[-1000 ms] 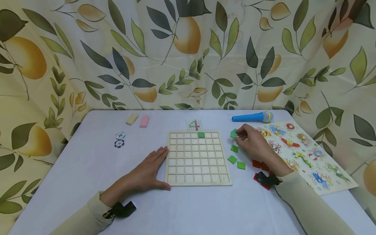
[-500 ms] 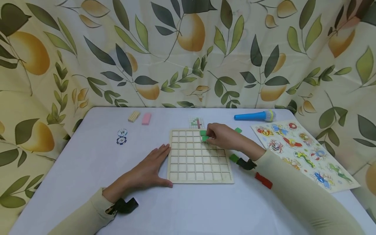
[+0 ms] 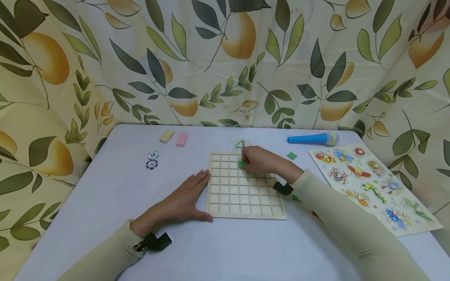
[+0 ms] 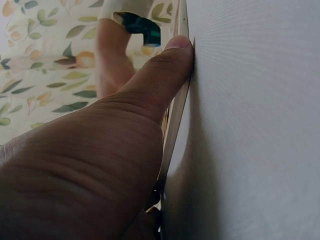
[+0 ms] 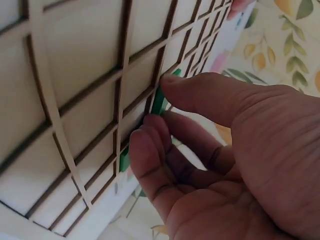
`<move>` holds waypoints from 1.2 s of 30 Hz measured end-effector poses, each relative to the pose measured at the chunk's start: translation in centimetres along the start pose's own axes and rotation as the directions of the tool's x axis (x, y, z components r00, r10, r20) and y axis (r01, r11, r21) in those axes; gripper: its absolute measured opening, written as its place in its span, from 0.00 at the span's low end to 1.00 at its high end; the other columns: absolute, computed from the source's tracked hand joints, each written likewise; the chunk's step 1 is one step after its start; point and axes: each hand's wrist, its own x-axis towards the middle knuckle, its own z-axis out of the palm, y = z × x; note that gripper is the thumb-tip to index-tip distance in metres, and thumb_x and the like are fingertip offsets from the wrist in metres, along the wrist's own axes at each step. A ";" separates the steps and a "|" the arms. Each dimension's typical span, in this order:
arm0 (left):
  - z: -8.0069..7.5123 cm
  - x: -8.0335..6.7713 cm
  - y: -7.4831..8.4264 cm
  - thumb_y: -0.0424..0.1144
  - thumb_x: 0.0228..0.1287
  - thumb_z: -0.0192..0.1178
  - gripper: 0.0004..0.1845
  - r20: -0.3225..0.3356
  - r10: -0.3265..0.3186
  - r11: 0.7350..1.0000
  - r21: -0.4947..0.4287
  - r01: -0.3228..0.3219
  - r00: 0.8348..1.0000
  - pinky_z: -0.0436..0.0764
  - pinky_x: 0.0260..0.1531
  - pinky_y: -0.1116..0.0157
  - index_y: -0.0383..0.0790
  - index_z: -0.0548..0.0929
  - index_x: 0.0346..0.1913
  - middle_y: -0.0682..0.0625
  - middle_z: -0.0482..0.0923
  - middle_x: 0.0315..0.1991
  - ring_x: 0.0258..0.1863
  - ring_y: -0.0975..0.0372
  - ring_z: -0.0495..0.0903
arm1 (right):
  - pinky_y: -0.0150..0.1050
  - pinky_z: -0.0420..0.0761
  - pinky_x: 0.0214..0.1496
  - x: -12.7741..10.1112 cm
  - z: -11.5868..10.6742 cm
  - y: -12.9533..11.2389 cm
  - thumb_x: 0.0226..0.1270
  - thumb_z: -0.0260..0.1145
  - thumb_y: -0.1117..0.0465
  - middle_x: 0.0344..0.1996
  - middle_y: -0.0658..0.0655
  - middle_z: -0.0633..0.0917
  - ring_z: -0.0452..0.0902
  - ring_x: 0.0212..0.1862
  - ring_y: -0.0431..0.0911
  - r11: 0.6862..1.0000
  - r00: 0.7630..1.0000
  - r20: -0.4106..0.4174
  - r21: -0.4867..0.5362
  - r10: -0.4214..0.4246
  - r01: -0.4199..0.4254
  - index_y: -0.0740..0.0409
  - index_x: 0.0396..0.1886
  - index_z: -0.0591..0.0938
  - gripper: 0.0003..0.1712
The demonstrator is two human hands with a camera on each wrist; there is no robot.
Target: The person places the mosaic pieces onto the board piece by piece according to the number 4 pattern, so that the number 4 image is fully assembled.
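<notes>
A pale wooden grid board (image 3: 242,211) lies in the middle of the table. My left hand (image 3: 184,199) rests along its left edge, fingers straight and the thumb (image 4: 167,75) near the front corner. Over the board's upper part, my right hand (image 3: 261,160) pinches a green square tile (image 5: 158,100) at one of the cells. Another green tile (image 5: 124,161) sits in a cell beside the fingers in the right wrist view; the hand hides it in the head view. One loose green tile (image 3: 292,155) lies right of the board.
A small printed grid card (image 3: 238,144) lies behind the board. At right are a blue toy microphone (image 3: 311,139) and an insect sticker sheet (image 3: 372,183). At left lie two poker chips (image 3: 152,160), a pink block (image 3: 181,139) and wooden sticks (image 3: 166,136). The right sleeve covers other tiles.
My right hand has carried a green tile from the loose ones at right onto the board, then shifted slightly left. The left hand stays at the board's edge.
</notes>
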 end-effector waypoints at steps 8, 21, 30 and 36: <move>0.0 0.4 0.2 0.71 0.48 0.79 0.74 -0.004 0.035 0.999 -0.004 -0.035 0.999 0.44 0.90 0.50 0.41 0.47 0.88 0.47 0.41 0.90 0.90 0.54 0.40 | 0.39 0.73 0.42 0.0 -0.4 0.1 0.77 0.69 0.65 0.29 0.53 0.78 0.71 0.35 0.45 0.997 0.999 0.030 -0.064 -0.039 0.041 0.59 0.38 0.82 0.05; 0.5 0.4 0.8 0.70 0.48 0.79 0.74 -0.003 0.042 0.999 -0.007 -0.043 0.999 0.45 0.90 0.49 0.41 0.46 0.88 0.47 0.41 0.90 0.90 0.53 0.41 | 0.44 0.87 0.53 -13.1 0.0 3.3 0.81 0.63 0.64 0.51 0.55 0.90 0.86 0.50 0.49 0.994 0.852 -0.515 0.099 0.098 -0.054 0.54 0.59 0.86 0.13; 0.1 -0.2 -0.1 0.69 0.46 0.81 0.75 -0.013 0.021 1.000 -0.018 -0.021 1.000 0.46 0.90 0.47 0.42 0.48 0.88 0.48 0.41 0.90 0.90 0.53 0.41 | 0.24 0.76 0.50 -14.6 3.2 6.7 0.82 0.64 0.58 0.53 0.57 0.89 0.82 0.52 0.50 0.935 0.736 -0.591 0.309 0.331 -0.172 0.53 0.62 0.84 0.14; 0.4 -0.2 -0.2 0.68 0.46 0.82 0.74 -0.017 0.028 0.999 -0.040 -0.029 0.999 0.45 0.90 0.47 0.42 0.49 0.88 0.49 0.42 0.90 0.90 0.53 0.40 | 0.35 0.77 0.47 -14.1 4.3 8.4 0.79 0.68 0.58 0.55 0.62 0.85 0.77 0.51 0.52 0.884 0.783 -0.433 0.346 0.446 -0.313 0.55 0.66 0.81 0.20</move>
